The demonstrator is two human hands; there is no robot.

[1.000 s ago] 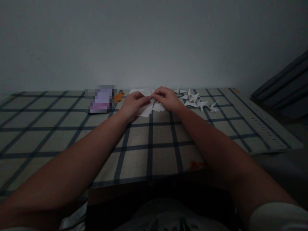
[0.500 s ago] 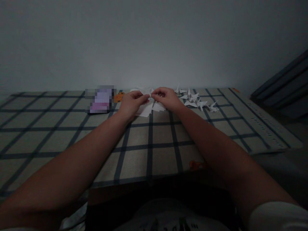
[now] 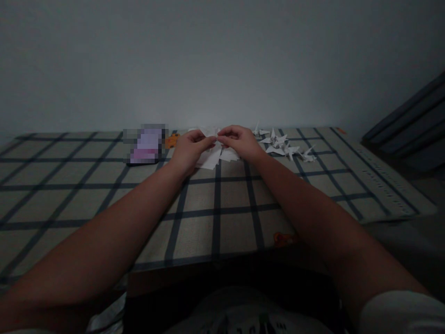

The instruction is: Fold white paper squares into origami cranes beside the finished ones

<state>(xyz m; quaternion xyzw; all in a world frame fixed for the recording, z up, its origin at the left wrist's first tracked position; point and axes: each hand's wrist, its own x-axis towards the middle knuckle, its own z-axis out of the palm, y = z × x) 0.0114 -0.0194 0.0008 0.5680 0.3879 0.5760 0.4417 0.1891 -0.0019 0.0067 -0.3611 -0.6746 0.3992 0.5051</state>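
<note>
My left hand [image 3: 189, 147] and my right hand [image 3: 240, 141] meet over the far part of the table, thumbs and fingertips pinched together. Between the fingertips is a small piece of white paper, mostly covered by the fingers, so its folded shape is hard to make out. Beneath and behind both hands lie loose sheets of white paper [image 3: 209, 160], spread and overlapping. Just right of my right hand sits a group of several folded white paper cranes [image 3: 278, 143] with pointed wings.
A phone [image 3: 148, 144] with a lit, blurred screen lies left of my left hand. The checked tablecloth [image 3: 236, 190] covers the table, which meets a plain wall [image 3: 222, 65] at the back. Dark striped fabric [image 3: 410, 125] is at the far right.
Both hands stay nearly in place over the papers. Only the fingertips shift slightly, and less of the white piece between them shows now.
</note>
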